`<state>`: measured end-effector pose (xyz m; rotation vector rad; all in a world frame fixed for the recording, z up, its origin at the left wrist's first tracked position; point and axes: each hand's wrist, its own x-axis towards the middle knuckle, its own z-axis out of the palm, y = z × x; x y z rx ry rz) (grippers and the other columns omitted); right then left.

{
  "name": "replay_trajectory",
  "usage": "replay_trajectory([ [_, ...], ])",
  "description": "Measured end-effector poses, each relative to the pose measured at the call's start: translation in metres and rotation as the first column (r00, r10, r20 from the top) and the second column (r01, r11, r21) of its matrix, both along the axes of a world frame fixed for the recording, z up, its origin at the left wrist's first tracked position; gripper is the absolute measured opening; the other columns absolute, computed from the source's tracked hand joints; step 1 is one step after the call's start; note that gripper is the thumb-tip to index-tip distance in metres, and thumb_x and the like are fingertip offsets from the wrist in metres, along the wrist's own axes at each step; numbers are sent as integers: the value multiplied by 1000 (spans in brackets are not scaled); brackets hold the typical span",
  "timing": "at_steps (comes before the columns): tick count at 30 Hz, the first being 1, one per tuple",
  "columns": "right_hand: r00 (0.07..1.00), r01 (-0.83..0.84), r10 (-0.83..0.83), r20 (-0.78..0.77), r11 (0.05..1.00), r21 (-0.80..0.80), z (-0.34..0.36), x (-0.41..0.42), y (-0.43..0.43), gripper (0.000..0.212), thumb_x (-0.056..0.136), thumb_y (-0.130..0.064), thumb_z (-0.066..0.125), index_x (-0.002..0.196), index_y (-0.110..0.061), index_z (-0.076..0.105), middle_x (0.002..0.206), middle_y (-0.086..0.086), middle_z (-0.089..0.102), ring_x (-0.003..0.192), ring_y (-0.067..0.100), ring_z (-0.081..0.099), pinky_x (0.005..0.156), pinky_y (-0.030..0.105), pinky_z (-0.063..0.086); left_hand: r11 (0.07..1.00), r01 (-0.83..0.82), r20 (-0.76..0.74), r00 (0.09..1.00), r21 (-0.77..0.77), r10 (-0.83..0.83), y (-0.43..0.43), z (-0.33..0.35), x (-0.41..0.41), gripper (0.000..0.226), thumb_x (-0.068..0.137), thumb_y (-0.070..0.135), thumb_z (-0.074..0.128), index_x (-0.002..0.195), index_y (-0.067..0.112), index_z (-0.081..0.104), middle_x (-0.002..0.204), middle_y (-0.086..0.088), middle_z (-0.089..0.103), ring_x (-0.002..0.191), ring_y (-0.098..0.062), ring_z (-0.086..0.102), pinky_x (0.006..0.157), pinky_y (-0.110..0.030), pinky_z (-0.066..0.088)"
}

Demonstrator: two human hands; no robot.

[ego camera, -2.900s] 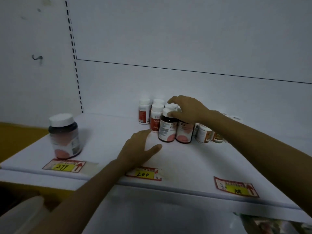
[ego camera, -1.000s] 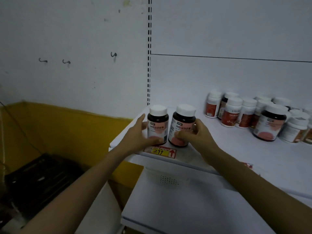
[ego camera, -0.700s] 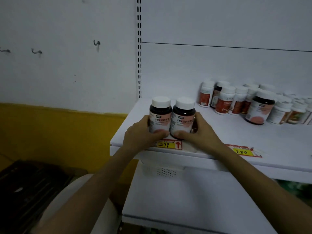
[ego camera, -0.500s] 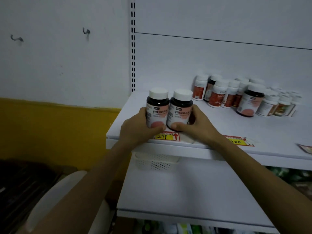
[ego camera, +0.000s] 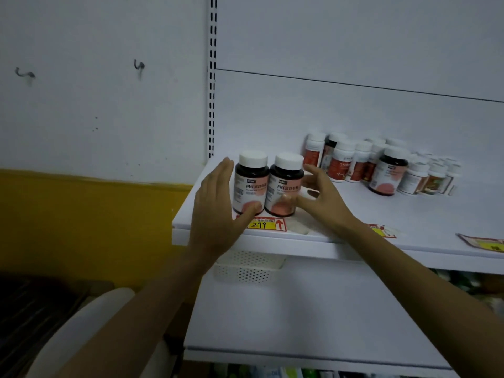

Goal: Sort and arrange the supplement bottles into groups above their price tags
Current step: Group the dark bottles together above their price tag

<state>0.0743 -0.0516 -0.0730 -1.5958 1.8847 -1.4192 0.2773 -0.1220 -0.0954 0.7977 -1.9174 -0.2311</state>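
Two dark bottles: left one (ego camera: 250, 184), right one (ego camera: 285, 186), upright, touching, at shelf (ego camera: 354, 222) front edge just above 299 tag (ego camera: 266, 224). Left hand (ego camera: 218, 211) spread flat beside pair, thumb tip at left bottle's base, gripping nothing. Right hand (ego camera: 317, 193) fingers spread, just off right bottle, holding nothing. Third matching dark bottle (ego camera: 387, 171) upright in mixed cluster, off to right of both hands; right hand nearer. Likely next fetch.
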Motion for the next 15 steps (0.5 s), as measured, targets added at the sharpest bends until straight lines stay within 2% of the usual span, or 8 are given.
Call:
replay_trajectory([
  [3,999,21,-23,-27,997,-68,9,-7,13,81,74,-39,74,142,-21,33,136,-1,47,122,11,47,104,28,39,972,34,12,999,-231,-32,11,3,-5,71,82,37,61,140,9,29,144,-16,41,133,-24,35,107,-38,31],
  [6,996,15,-21,-82,997,-73,16,-21,25,76,77,-39,73,140,-22,34,139,-3,47,122,9,47,103,26,39,937,144,106,988,-319,-116,27,18,-35,68,82,41,54,138,8,31,142,-16,44,132,-23,37,108,-37,28],
  [8,990,18,-28,-135,997,-74,21,-36,33,72,78,-40,72,138,-24,36,138,-5,47,120,7,47,100,23,39,926,210,139,975,-312,-174,42,28,-62,67,83,40,56,137,8,34,141,-13,46,130,-23,41,109,-31,27],
  [12,978,76,-91,-190,993,-88,30,-80,53,66,79,-40,71,135,-22,41,134,-5,51,116,7,50,95,19,39,928,300,150,951,-220,-272,63,36,-122,65,85,38,56,139,7,36,144,-8,43,132,-15,33,110,-14,17],
  [15,974,111,-124,-188,990,-82,28,-125,71,54,81,-36,70,128,-22,48,121,-10,55,109,5,53,89,20,42,939,331,125,940,-94,-319,74,36,-169,67,85,38,56,142,12,33,147,-4,39,133,-14,32,107,-18,21],
])
